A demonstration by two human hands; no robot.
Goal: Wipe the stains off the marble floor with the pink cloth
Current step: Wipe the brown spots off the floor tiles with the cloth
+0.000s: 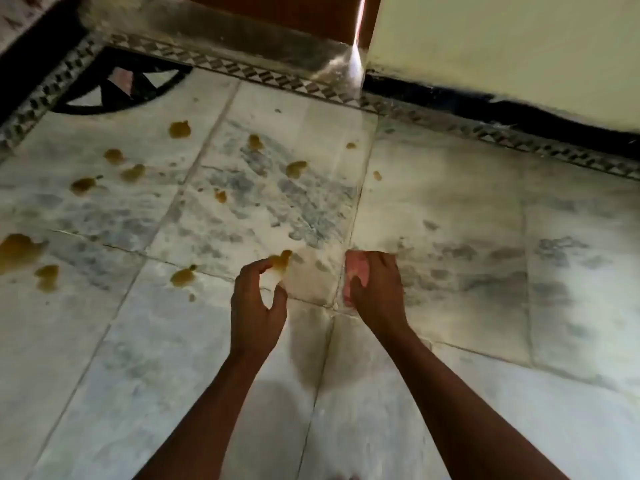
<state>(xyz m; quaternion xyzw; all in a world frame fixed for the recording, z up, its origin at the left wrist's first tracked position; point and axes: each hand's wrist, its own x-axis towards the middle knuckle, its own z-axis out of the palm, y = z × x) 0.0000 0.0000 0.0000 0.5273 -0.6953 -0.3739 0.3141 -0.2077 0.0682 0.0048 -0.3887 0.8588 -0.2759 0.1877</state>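
Pale marble floor [450, 209] with grey veining fills the view. Several brown stains dot its left and middle: a large one at the left edge [17, 251], one near the top [179, 129], one in the middle [296, 168]. My right hand [375, 285] presses a bunched pink cloth [356, 268] flat on the floor at a tile joint. My left hand [258, 299] hovers just left of it, fingers curled and apart, holding nothing, its fingertips beside a brown stain [281, 261]. A faint smear [308, 355] darkens the tile between my forearms.
A patterned black-and-white border strip [485, 131] runs along the far edge of the floor. Beyond it stand a pale wall [502, 39] on the right, a dark door [277, 12] in the middle, and black inlay [117, 88] at the far left corner.
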